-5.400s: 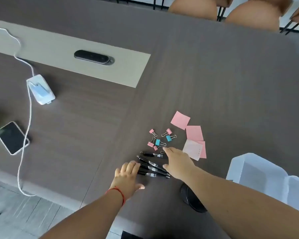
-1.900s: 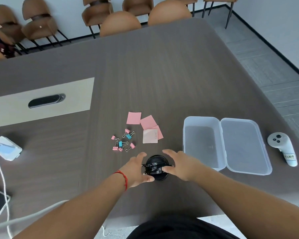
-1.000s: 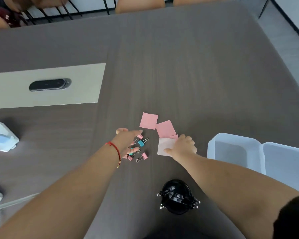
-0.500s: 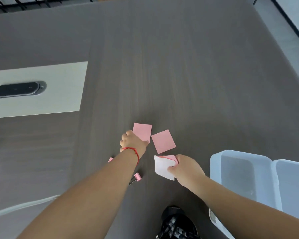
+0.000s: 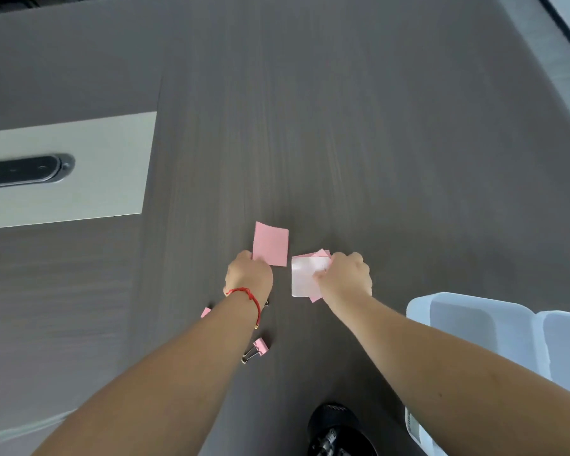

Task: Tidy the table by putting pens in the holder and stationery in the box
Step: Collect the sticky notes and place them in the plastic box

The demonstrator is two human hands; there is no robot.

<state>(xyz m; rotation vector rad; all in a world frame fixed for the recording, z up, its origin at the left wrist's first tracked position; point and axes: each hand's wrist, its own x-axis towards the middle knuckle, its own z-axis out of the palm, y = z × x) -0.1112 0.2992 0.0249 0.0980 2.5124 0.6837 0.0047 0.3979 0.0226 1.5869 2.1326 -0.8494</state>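
My left hand (image 5: 249, 278) pinches the near corner of a pink sticky note (image 5: 271, 243) at the table's middle. My right hand (image 5: 344, 279) grips a small stack of sticky notes (image 5: 305, 278), a pale one on top with pink ones under it. A pink binder clip (image 5: 255, 348) lies beside my left forearm, and another pink clip (image 5: 205, 312) peeks out on the forearm's left side; other clips are hidden under the arm. The black pen holder (image 5: 338, 429) with pens in it stands at the bottom edge. The open clear plastic box (image 5: 474, 319) sits at the right.
A beige panel (image 5: 79, 172) with a black cable hatch (image 5: 23, 169) is set into the dark wooden table (image 5: 343, 126) at the left. The table's right edge runs diagonally at the upper right, with floor beyond it.
My right hand has gathered the second pink note into its stack. My left hand has taken hold of the far pink note's corner. The view has moved slightly closer.
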